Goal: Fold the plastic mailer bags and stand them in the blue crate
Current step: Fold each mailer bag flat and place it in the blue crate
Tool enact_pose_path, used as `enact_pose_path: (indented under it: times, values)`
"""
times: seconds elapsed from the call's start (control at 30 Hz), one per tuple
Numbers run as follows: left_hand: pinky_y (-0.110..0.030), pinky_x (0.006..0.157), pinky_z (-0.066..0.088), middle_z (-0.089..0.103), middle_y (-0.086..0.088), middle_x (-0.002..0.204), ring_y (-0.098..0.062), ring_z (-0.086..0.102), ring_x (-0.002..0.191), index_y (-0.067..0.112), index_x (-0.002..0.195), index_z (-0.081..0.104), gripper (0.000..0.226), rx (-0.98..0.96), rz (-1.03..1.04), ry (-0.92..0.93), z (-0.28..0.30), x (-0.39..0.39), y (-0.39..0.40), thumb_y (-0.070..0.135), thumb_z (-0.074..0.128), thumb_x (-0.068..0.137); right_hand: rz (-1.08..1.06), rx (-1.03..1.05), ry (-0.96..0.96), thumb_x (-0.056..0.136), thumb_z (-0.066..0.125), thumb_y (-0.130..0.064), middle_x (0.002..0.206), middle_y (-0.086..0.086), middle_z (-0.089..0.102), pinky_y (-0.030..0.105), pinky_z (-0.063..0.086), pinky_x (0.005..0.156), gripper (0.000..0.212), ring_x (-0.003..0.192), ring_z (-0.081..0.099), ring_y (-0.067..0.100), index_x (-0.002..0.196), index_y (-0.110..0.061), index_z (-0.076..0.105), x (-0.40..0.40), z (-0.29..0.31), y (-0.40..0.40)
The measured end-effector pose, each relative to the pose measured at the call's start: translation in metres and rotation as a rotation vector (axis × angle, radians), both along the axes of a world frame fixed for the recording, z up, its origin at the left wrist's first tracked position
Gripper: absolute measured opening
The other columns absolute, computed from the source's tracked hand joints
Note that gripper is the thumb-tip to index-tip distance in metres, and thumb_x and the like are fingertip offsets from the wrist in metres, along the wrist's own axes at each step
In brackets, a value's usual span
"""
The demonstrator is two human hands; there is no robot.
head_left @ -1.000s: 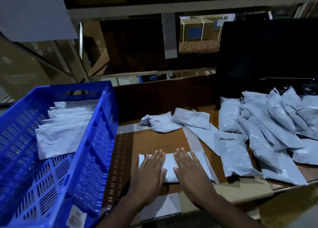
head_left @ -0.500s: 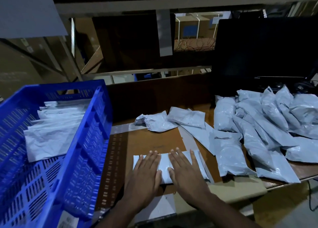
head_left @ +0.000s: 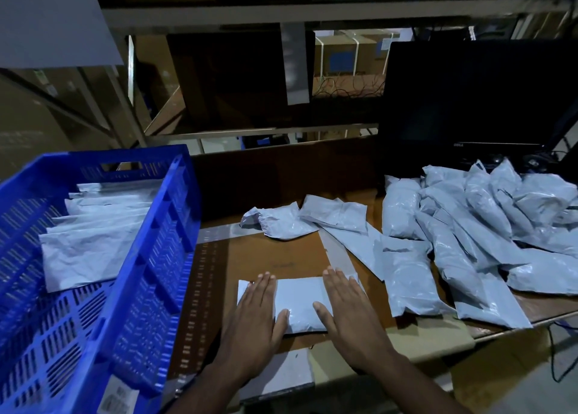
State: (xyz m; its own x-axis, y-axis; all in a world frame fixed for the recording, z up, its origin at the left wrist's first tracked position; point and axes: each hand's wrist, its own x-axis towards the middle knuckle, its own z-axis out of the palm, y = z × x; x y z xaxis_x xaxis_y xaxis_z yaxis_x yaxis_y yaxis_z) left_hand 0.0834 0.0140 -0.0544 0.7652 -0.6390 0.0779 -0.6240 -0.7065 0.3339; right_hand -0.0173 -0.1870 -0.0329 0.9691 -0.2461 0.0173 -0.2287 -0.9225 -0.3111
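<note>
Two flat hands press a folded grey mailer bag onto a wooden counter, the left hand on its left end and the right hand on its right. Folded bags stand in a blue crate at left; a heap of unfolded mailers lies at right before a dark monitor.

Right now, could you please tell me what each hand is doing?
Left hand: open, fingers straight, pressing flat on the folded mailer bag.
Right hand: open, fingers straight, pressing the same bag.
</note>
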Motion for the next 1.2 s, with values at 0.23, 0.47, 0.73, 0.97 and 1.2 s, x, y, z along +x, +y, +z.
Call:
enact_pose_path:
  times: [0.23,0.47,0.73,0.97,1.2]
  values:
    - [-0.024,0.124,-0.007,0.002,0.008,0.17,-0.002,-0.006,0.154,0.022,0.163,0.009,0.079,0.02,0.004,0.02,0.01,0.0,-0.002,0.064,0.007,0.096,-0.003,0.207,-0.022,0.093,-0.001,-0.073,0.165,-0.016,0.0,0.024,-0.007,0.122,0.079,0.15,-0.004,-0.003,0.16,-0.031,0.009,0.007,0.0,-0.007]
    - [-0.028,0.123,-0.014,-0.013,0.017,0.164,0.005,-0.022,0.149,0.026,0.161,0.0,0.059,-0.073,-0.067,-0.001,0.026,-0.005,-0.004,0.04,0.025,0.11,0.022,0.257,-0.102,0.104,0.022,-0.053,0.163,-0.016,0.017,0.03,0.004,0.125,0.059,0.149,0.004,-0.005,0.159,-0.03,0.021,0.002,0.017,-0.015]
    - [-0.041,0.125,0.001,0.01,0.004,0.17,-0.006,-0.004,0.155,0.016,0.162,0.018,0.059,0.071,-0.213,-0.155,0.004,-0.012,-0.003,0.039,0.013,0.108,0.171,-0.16,-0.124,0.108,0.017,-0.042,0.157,0.001,0.04,0.037,0.008,0.12,0.057,0.149,0.026,0.014,0.15,-0.015,0.044,-0.004,-0.013,0.016]
    - [-0.045,0.122,0.013,0.038,-0.004,0.161,-0.015,0.026,0.153,0.012,0.154,0.042,0.061,0.132,-0.188,-0.19,-0.001,-0.014,-0.008,0.037,0.011,0.108,0.16,-0.241,-0.117,0.107,0.013,-0.04,0.146,0.005,0.054,0.043,0.015,0.117,0.061,0.14,0.046,0.021,0.139,-0.015,0.059,0.001,-0.016,0.018]
    - [-0.046,0.121,0.015,0.038,-0.003,0.161,-0.015,0.024,0.153,0.013,0.154,0.041,0.064,0.143,-0.18,-0.187,0.0,-0.014,-0.01,0.038,0.006,0.108,0.183,-0.276,-0.093,0.107,0.014,-0.037,0.145,0.006,0.055,0.045,0.018,0.116,0.06,0.141,0.045,0.022,0.138,-0.012,0.06,0.003,-0.012,0.019]
